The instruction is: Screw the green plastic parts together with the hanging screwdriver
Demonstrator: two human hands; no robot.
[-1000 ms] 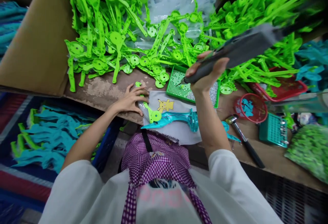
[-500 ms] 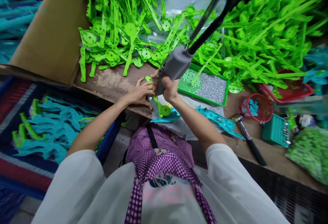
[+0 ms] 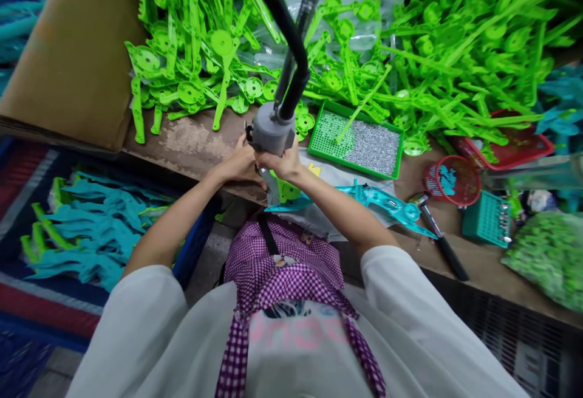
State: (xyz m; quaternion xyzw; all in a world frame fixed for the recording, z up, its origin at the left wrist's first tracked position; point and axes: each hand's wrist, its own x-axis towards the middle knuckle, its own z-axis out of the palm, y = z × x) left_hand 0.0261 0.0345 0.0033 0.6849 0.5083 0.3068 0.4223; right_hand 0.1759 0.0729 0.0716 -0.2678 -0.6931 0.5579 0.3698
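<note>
A grey electric screwdriver (image 3: 272, 129) stands nearly upright, with black cables running up from its top. My right hand (image 3: 286, 162) is wrapped round its body. Close on the left, my left hand (image 3: 240, 164) curls over the end of a lime-green plastic part (image 3: 288, 191) at the bench edge; its fingertips are partly hidden behind the tool. The screwdriver's tip is out of sight. Beneath my right forearm lies a long turquoise plastic part (image 3: 387, 205) on a pale cloth (image 3: 330, 172).
Behind my hands are heaps of lime-green parts (image 3: 221, 42). A green tray (image 3: 401, 158) holds small metal pieces. To the right are a hammer (image 3: 444, 243), a red basket (image 3: 476, 186) and a teal basket (image 3: 483, 220). At lower left, a blue-lined bin holds turquoise parts (image 3: 95, 222).
My right hand and the screwdriver have shifted left and down, and the tool has gone from leaning right to nearly upright. My left hand is now more hidden behind it.
</note>
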